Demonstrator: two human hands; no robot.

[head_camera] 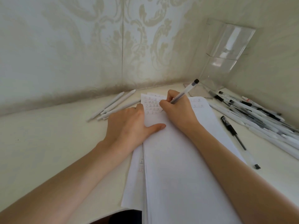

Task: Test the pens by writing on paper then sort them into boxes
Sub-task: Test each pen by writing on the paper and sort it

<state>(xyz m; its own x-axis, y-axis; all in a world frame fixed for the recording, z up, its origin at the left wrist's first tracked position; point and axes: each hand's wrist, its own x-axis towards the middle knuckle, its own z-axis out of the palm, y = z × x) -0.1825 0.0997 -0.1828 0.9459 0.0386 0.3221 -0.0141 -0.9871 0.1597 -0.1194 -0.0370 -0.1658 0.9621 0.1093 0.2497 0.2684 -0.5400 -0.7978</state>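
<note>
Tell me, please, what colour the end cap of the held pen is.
The pen has a black end cap; head view.

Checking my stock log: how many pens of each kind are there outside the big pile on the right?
Clear pen in the right hand: 1
Black-capped pen alone, right of the paper: 1
White pens left of the paper, by the left hand: 4, as far as shows
Total: 6

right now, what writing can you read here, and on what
"正", repeated in rows, on the top sheet.
"正", fainter, on the sheet to its right.
"上" or a half-hidden "正", on the lower sheet's left edge; red marks below unreadable.
Print on the pile of pens: too small.
</note>
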